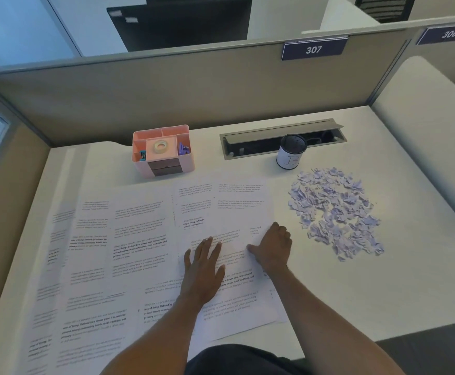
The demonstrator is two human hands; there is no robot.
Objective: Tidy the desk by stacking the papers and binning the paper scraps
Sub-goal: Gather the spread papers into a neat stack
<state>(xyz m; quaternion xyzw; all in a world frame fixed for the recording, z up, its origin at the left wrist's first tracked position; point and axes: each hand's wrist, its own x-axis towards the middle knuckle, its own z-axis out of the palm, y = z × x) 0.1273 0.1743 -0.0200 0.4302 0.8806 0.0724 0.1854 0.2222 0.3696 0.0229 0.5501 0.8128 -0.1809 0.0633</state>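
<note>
Several printed white papers (139,239) lie spread and overlapping across the left and middle of the white desk (329,293). My left hand (203,269) presses flat, fingers straight, on the rightmost sheets. My right hand (273,246) rests on the right edge of the same sheets, its fingers curled at the paper's edge and its thumb stretched left. A loose heap of pale purple paper scraps (334,209) covers the desk to the right of the papers. A small dark mesh bin (291,154) with a white label stands just behind the scraps.
A pink desk organiser (164,151) with tape and clips stands behind the papers. A grey cable tray (283,138) is sunk into the desk at the back. Grey partitions wall the desk at the back and left. A white cushioned side panel (423,125) bounds the right.
</note>
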